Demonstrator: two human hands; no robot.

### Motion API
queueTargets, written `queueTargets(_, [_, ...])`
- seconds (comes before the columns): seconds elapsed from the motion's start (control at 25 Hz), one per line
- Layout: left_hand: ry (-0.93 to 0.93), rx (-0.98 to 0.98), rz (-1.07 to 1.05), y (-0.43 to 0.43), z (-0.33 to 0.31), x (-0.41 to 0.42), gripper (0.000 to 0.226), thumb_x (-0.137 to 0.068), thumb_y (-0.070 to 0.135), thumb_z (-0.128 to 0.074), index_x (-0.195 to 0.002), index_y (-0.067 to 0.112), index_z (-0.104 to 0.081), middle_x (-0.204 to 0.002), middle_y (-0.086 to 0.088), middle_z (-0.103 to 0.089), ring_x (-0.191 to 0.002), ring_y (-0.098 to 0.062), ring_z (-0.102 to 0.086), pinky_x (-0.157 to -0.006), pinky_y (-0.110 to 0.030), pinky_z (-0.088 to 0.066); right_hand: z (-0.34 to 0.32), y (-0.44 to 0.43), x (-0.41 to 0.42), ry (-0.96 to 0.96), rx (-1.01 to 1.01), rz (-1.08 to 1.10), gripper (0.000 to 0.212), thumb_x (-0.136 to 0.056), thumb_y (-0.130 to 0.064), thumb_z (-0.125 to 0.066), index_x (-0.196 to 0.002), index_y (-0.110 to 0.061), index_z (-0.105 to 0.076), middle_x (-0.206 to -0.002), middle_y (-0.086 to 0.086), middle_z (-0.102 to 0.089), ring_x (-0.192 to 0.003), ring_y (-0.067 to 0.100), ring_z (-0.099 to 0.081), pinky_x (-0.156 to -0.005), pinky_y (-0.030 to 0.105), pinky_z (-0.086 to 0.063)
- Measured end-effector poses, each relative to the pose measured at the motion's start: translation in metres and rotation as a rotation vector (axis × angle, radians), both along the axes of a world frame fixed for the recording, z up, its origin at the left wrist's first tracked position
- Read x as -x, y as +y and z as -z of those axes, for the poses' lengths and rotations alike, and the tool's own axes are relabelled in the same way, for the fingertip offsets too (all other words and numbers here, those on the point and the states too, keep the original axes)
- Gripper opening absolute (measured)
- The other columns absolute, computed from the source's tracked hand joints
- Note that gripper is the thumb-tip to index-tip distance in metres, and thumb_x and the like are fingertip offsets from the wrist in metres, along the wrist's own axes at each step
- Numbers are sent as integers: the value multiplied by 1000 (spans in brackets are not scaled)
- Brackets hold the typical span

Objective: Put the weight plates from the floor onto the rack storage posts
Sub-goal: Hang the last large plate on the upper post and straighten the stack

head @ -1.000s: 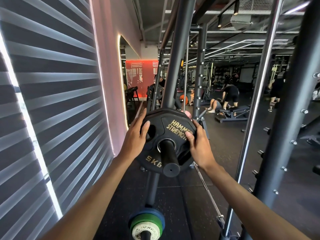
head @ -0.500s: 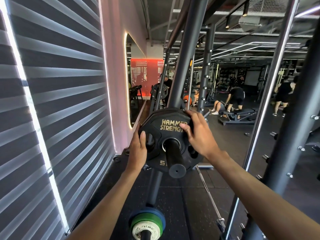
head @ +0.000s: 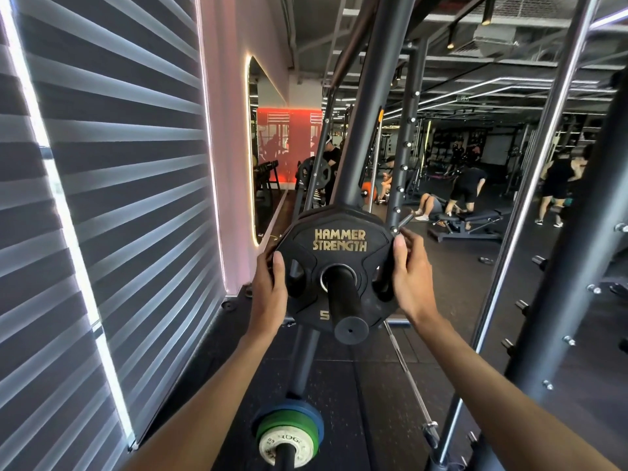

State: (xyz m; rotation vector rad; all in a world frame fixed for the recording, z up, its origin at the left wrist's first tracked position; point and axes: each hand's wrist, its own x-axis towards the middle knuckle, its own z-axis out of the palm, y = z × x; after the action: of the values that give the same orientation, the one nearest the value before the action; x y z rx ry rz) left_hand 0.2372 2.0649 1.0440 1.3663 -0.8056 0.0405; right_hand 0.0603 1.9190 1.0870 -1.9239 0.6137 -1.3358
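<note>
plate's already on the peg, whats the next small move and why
Probably let go with both hands. The black plate is threaded on the storage post, whose end sticks out well past its face, and it appears to sit against another plate behind. The left hand and right hand only grip its rim.

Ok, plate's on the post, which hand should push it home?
Probably the left hand: it clasps the black plate's left edge, thumb on its face. The right hand touches the right edge more loosely, fingers bent.
</note>
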Motion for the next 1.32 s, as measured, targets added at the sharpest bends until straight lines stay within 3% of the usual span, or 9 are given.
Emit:
queueTargets(0.12, [-89,59,-153,-10,-3,-2,19,-103,43,-36,-119,41,-47,-105,36,-56,-103,11,-57,-91,-26,-52,19,-10,-8,-46,-69,29,46,-98,-62,-31,-110,-23,-54,-112,2,-65,-106,19,-59,-94,39,-46])
queueTargets(0.2, [-173,99,-227,-18,-2,-8,25,-101,46,-37,-119,35,-51,-99,38,-55,-97,11,-58,-85,-28,-56,22,-18,-17,-86,-31,66,47,-96,-65,-28,-100,-25,-53,-105,4,-64,-98,18,-58,-89,39,-46])
queueTargets(0.4, [-351,181,-377,-33,6,-21,21,-102,24,-46,-116,12,-55,-101,21,-51,-91,23,-53,-75,-9,-49,26,-40,-40,-155,102,155,42,-99,-55,-28,-89,-22,-51,-84,-2,-56,-77,15,-50,-71,27,-37])
queueTargets(0.68, [-331,101,-345,-27,-2,-15,23,-103,27,-44,-112,9,-55,-91,33,-45,-85,24,-52,-68,-13,-49,25,-37,-37,-111,83,176,41,-100,-52,-26,-85,-20,-47,-84,0,-53,-76,15,-45,-71,24,-30])
queueTargets(0.84, [-319,110,-390,-32,1,-17,24,-103,25,-45,-112,7,-57,-94,18,-52,-82,21,-54,-68,-11,-48,27,-40,-39,-90,103,176,41,-100,-52,-25,-84,-20,-46,-82,-1,-52,-75,17,-46,-72,30,-34])
queueTargets(1.0, [-261,-42,-319,-10,-9,0,31,-104,34,-40,-121,12,-54,-98,22,-52,-77,17,-52,-70,-7,-44,22,-26,-23,-62,-38,63,51,-101,-56,-29,-114,-13,-54,-108,4,-64,-98,15,-55,-89,34,-43])
queueTargets(1.12, [-145,-159,-282,19,8,6,35,-104,40,-36,-126,17,-49,-107,12,-55,-85,3,-58,-76,-18,-53,60,-11,-18,-74,-246,29,54,-103,-53,-30,-140,-17,-44,-132,0,-56,-121,15,-50,-106,33,-37])
queueTargets(1.2, [-104,-272,-315,43,46,-7,32,-103,39,-41,-117,14,-52,-101,-1,-66,-84,-18,-67,-76,-36,-58,113,10,-20,-18,-398,37,52,-101,-57,-30,-129,-17,-50,-127,8,-61,-120,25,-55,-107,42,-40])
queueTargets(1.32, [-39,-613,-292,85,115,-29,23,-96,38,-44,-98,17,-53,-86,-12,-70,-78,-31,-70,-74,-45,-56,192,45,-40,205,-555,-17,55,-88,-74,-34,-104,-26,-54,-101,17,-71,-98,39,-67,-89,57,-52])
